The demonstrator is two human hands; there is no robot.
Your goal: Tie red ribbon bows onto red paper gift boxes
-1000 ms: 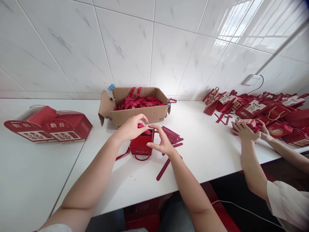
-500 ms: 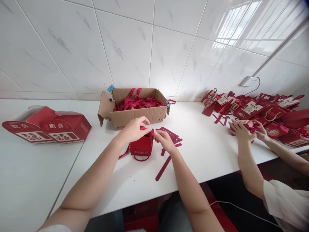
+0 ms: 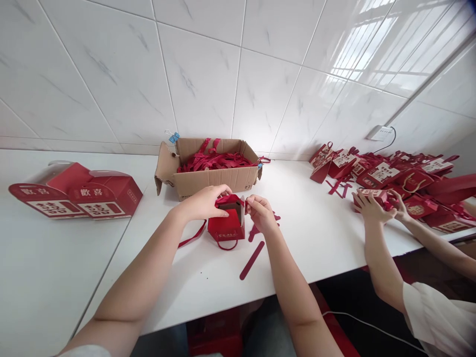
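A small red gift box [image 3: 228, 225] with a cord handle at its front stands on the table, its top open and its inside showing. My left hand [image 3: 204, 203] curves round the box's back left, thumb and fingers gripping its upper edge. At the box's upper right, my right hand [image 3: 260, 210] pinches what looks like the end of a red ribbon beside the raised side flap; the fingertips partly hide it. A dark red ribbon [image 3: 192, 235] trails from the box's left side onto the table. Several flat dark red strips [image 3: 252, 260] lie to the right, partly under my right hand.
Behind the box stands a cardboard carton [image 3: 215, 182] full of red ribbons [image 3: 213, 161]. Two larger red boxes [image 3: 100, 196] sit at the left. Many red gift boxes [image 3: 383, 173] are heaped at the right, where a co-worker's hands [image 3: 374, 206] hold another box.
The box has shifted slightly right and its opening shows more. My left hand has moved from a pinch above the box onto its edge. My right hand has drawn slightly right.
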